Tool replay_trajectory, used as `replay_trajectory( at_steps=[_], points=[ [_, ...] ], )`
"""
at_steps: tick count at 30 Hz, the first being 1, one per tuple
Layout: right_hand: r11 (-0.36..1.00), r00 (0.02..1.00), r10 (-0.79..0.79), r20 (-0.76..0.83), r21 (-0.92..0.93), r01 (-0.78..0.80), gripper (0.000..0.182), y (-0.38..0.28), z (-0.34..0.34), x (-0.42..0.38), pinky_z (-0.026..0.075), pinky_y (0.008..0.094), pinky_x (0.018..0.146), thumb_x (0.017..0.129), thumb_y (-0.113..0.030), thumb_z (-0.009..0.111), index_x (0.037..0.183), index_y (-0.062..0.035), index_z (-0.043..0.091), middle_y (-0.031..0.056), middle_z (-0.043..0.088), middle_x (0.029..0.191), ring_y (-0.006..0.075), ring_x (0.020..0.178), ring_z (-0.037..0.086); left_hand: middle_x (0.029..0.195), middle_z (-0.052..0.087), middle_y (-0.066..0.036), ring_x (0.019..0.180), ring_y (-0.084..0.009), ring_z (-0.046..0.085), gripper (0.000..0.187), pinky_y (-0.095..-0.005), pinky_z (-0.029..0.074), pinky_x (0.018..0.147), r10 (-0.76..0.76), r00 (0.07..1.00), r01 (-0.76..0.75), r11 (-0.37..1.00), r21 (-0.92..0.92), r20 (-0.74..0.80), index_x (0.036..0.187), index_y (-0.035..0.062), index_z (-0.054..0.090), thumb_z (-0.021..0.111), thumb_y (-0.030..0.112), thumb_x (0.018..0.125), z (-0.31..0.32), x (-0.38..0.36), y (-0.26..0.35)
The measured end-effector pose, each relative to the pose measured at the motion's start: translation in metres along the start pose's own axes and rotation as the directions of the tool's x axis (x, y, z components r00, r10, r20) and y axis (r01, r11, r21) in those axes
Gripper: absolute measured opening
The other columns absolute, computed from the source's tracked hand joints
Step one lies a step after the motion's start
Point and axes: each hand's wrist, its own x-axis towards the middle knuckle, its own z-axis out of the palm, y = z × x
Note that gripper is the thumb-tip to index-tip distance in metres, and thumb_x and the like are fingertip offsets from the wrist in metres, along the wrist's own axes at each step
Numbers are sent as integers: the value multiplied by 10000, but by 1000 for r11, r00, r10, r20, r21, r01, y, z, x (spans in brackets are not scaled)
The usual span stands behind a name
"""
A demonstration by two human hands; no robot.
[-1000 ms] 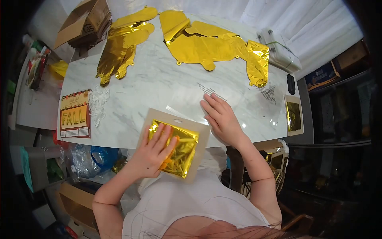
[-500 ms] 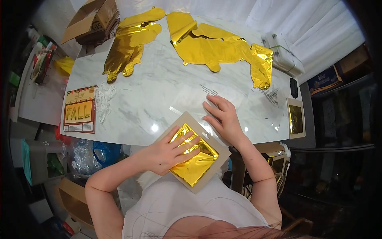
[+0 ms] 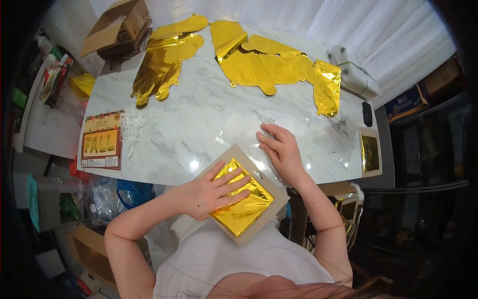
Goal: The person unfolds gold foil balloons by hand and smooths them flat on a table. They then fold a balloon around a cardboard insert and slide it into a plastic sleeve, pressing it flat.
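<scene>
My left hand (image 3: 211, 192) lies with its fingers spread on a folded gold foil (image 3: 249, 207), which rests on a grey card (image 3: 275, 203) with a hang hole. The card is tilted like a diamond at the table's front edge, against my body. My right hand (image 3: 283, 152) touches a thin clear plastic bag (image 3: 294, 122) with small print on the tabletop, just beyond the card's right side. The fingers of that hand are bent and slightly apart, with nothing visible gripped in them.
Gold foil balloons (image 3: 269, 67) (image 3: 162, 60) lie along the marble table's (image 3: 199, 124) back. At the left are a "FALL" package (image 3: 101, 142) and white string (image 3: 133, 130). An open carton (image 3: 117, 30) stands back left; clear bags (image 3: 353, 74) lie back right, above a black object (image 3: 367, 112).
My right hand has shifted slightly, its fingers closer together on the plastic. My left hand stays on the gold foil. The whole view has moved slightly, so the table sits a little lower.
</scene>
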Motion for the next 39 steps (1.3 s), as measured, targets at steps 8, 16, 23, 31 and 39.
replay_trajectory(
  at_steps=[8, 16, 23, 31, 39],
  points=[
    [997, 999, -37, -8, -65, 36, 267, -4, -4, -6, 486, 433, 1074, 952, -129, 764, 1217, -114, 781, 85, 707, 1364, 333, 1273, 636, 1752, 285, -191, 1628, -420, 251, 958, -710, 137, 1285, -27, 999, 28, 1000, 6, -42, 1642, 120, 407, 733, 160, 742, 4, 0, -4],
    [971, 980, -191, 45, -136, 196, 360, -6, -13, -10, 509, 430, 930, 900, -182, 817, 1245, -109, 745, 81, 684, 1113, 306, 1034, 648, 1754, 284, -191, 1629, -438, 240, 989, -743, 107, 1272, -73, 993, 75, 997, 17, -88, 1634, 113, 418, 725, 159, 695, 3, -3, -12],
    [982, 983, -181, 40, -49, 183, 348, -3, -15, -11, 509, 433, 909, 866, -172, 843, 1189, -95, 739, 72, 680, 1079, 299, 1004, 654, 1746, 308, -179, 1626, -427, 254, 984, -739, 109, 1277, -95, 993, 99, 994, 53, -76, 1627, 129, 439, 743, 182, 692, 7, -3, -10],
    [836, 888, -394, 236, -310, 453, 339, -9, -25, -7, 553, 318, 633, 870, -130, 777, 1204, -135, 722, 0, 648, 934, 193, 798, 652, 1724, 345, -170, 1614, -419, 281, 956, -731, 136, 1279, -87, 991, 98, 990, 101, -106, 1626, 123, 438, 737, 193, 720, 8, -2, -8],
    [762, 805, -445, 391, -306, 570, 355, -10, -38, -2, 577, 314, 681, 853, -105, 715, 1207, -92, 689, 12, 625, 947, 179, 807, 650, 1728, 339, -168, 1617, -419, 273, 935, -723, 139, 1282, -109, 991, 114, 991, 76, -74, 1630, 121, 428, 727, 193, 747, 3, -1, -6]
  ],
)
